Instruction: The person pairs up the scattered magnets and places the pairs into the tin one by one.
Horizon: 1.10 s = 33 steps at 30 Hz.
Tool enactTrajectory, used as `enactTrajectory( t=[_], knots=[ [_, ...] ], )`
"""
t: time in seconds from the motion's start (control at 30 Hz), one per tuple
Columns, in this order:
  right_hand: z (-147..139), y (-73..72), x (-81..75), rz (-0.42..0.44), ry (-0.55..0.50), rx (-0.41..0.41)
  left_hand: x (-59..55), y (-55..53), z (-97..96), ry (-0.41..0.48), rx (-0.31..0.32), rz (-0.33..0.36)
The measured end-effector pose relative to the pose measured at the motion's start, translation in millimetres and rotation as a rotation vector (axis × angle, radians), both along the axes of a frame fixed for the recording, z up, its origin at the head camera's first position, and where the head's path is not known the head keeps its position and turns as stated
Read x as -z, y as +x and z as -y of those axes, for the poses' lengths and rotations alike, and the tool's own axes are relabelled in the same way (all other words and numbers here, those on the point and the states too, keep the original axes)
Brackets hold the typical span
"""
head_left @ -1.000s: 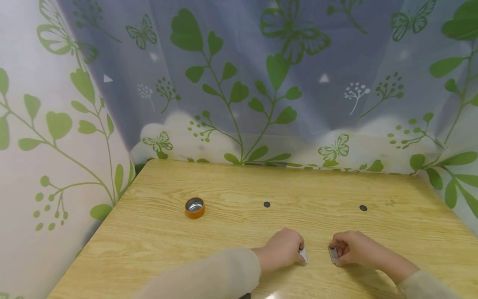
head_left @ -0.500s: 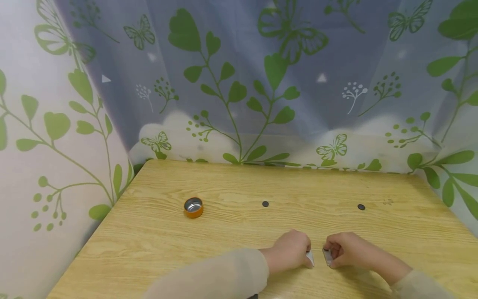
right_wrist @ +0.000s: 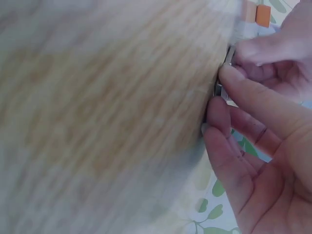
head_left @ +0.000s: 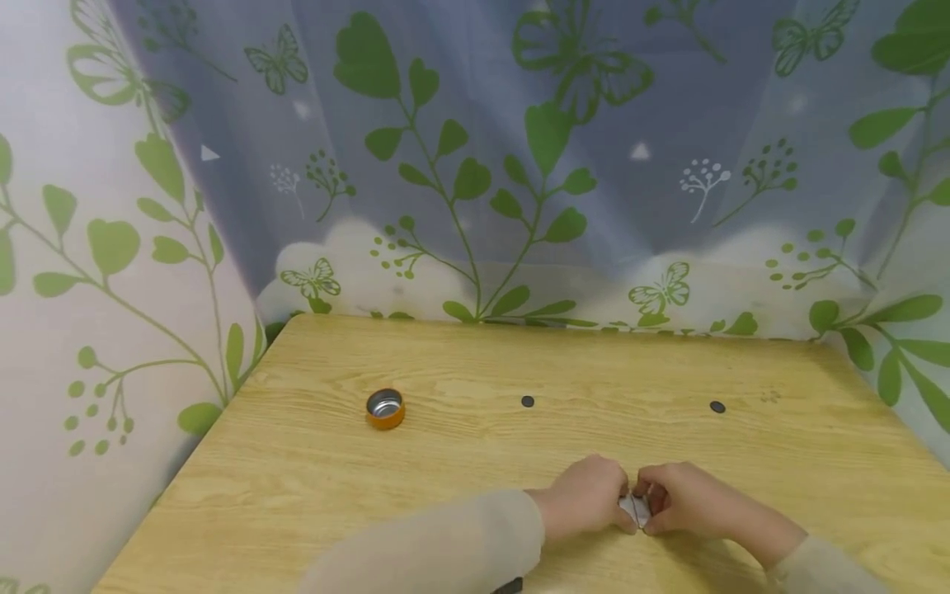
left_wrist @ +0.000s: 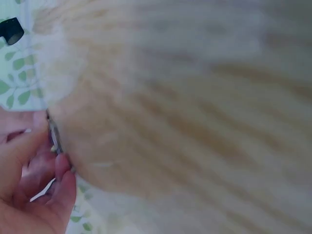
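My left hand (head_left: 590,495) and right hand (head_left: 690,499) meet low over the table, right of centre in the head view. Between the left thumb and fingers I pinch a small flat silvery-grey piece (head_left: 628,506). A similar flat piece (head_left: 643,510) is pinched in the right hand. Their facing edges meet or nearly meet, with a dark line between them. Fingers cover much of both pieces. In the right wrist view a thin metallic edge (right_wrist: 229,54) shows at the fingertips. What kind of pieces they are I cannot tell.
An orange round cup (head_left: 385,410) with a shiny metal inside stands to the left on the wood-grain table (head_left: 297,495). Two flat black discs lie farther back, one near the middle (head_left: 528,402), another to the right (head_left: 717,407). A leaf-patterned curtain (head_left: 460,247) hangs behind.
Both hands have come together: the left moved right and the right moved left, each with its flat piece. The gap between the pieces has closed. Cup and discs stay put.
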State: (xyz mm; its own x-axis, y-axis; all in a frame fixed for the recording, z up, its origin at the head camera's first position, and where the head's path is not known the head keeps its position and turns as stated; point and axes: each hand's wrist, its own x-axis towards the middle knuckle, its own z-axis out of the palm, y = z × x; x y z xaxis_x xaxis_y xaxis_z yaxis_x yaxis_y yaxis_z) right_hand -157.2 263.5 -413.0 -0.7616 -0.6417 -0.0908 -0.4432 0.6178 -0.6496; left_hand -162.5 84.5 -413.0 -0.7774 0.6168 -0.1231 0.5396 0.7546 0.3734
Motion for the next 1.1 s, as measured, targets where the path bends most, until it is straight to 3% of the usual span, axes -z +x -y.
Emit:
enactTrajectory(
  t=[0.13,0.33,0.53,0.67,0.83,1.0,1.1],
  knots=[
    [-4.2,1.5,-2.3,-0.024,0.064,0.023,-2.6,-1.0,21.3,0.008,0.034,0.014],
    [-10.7,5.8,-3.0,-0.084,0.172,0.074,-11.8,1.6,71.8,0.040,0.003,0.002],
    [-12.4,4.2,-0.3,-0.077,0.132,0.069,-20.8,-6.1,131.2,0.097,-0.056,-0.055],
    [-8.7,2.7,-0.1,-0.056,0.138,0.031,-27.2,-15.0,173.0,0.152,-0.136,-0.122],
    [-3.4,4.5,0.5,-0.051,0.124,-0.001,-27.0,-28.8,217.8,0.250,-0.298,-0.176],
    [-1.6,3.1,0.4,-0.134,0.144,0.018,-12.1,-45.4,253.0,0.293,-0.443,-0.077],
    [-2.7,2.0,-0.6,-0.111,0.157,0.034,-1.9,-54.1,267.5,0.316,-0.512,0.028]
  ],
)
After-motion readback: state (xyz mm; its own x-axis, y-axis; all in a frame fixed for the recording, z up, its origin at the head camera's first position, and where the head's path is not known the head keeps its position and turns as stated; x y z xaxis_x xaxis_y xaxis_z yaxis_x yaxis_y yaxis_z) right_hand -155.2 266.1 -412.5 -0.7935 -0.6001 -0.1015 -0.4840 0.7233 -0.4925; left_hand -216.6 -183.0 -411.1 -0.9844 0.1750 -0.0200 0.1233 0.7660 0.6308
